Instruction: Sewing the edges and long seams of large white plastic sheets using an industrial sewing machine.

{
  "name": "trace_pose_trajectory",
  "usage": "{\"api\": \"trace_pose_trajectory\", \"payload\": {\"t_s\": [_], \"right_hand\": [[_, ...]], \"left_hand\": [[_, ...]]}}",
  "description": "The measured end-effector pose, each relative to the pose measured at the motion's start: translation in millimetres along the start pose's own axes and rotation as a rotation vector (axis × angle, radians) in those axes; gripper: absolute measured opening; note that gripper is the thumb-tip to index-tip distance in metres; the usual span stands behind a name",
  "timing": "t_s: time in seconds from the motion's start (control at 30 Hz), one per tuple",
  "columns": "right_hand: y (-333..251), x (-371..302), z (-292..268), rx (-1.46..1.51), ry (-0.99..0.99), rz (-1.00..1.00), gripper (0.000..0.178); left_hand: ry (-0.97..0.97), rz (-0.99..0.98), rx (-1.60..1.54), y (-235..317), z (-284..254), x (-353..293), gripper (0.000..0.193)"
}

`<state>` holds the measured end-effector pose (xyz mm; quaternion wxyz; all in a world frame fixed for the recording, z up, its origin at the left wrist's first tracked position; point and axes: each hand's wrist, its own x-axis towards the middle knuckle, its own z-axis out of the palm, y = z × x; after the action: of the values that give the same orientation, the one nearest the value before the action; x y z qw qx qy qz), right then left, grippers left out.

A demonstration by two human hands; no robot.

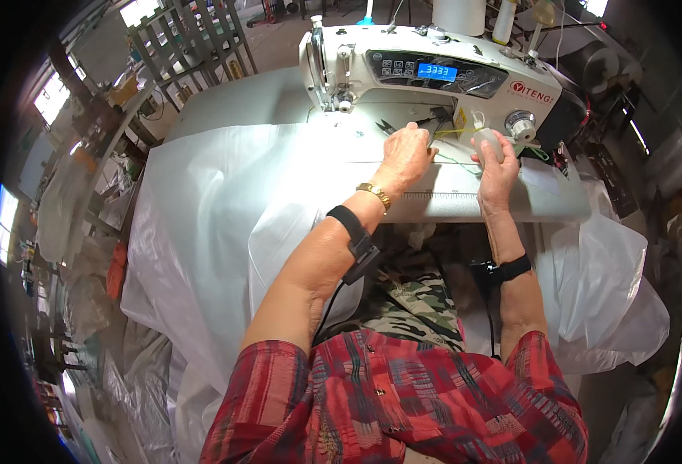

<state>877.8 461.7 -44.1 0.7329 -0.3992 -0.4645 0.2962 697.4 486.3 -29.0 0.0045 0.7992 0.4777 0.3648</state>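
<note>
My right hand (497, 172) is wrapped round a small translucent squeeze bottle (486, 144), held upright with its narrow spout on top, near the sewing machine's handwheel. Just to the left, my left hand (407, 155) is closed above the machine bed; its fingertips are turned away, so what they hold, if anything, is hidden. Dark pointed blades (386, 126), like those of thread snips, show beside its knuckles. The white sewing machine (434, 66) stands behind both hands with its blue display lit. A yellow-green strand (448, 131) runs between my hands.
White plastic sheeting (194, 193) covers the table's left side and hangs over its front edge. More sheeting (600, 271) hangs at the right. Thread cones (458, 15) stand behind the machine. A slatted metal rack (190, 46) is at the far left.
</note>
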Motion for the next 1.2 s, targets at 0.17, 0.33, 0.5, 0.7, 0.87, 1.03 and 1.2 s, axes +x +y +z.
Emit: {"api": "trace_pose_trajectory", "payload": {"t_s": [0.17,0.33,0.5,0.7,0.87,1.03,1.2], "right_hand": [[-3,-7,-2,0.022,0.026,0.042,0.032],[5,-4,-4,0.076,0.017,0.061,0.033],[8,-3,-4,0.028,0.046,0.055,0.034],[13,-3,1,0.036,0.146,0.038,0.031],[4,-12,5,-0.196,0.225,0.012,0.029],[0,-28,-9,-0.657,0.103,-0.212,0.029],[-4,-28,-13,-0.589,0.070,-0.119,0.028]], "left_hand": [[-0.087,-0.114,0.161,-2,26,11,0.018],[0.043,-0.104,0.101,-11,40,12,0.010],[0.059,-0.137,0.098,-16,41,15,0.008],[0.069,-0.141,0.057,-17,40,13,0.007],[0.133,-0.167,0.031,-20,45,12,0.005],[0.144,-0.175,0.004,-23,42,11,0.006],[0.094,-0.137,-0.027,-15,38,11,0.009]]}}
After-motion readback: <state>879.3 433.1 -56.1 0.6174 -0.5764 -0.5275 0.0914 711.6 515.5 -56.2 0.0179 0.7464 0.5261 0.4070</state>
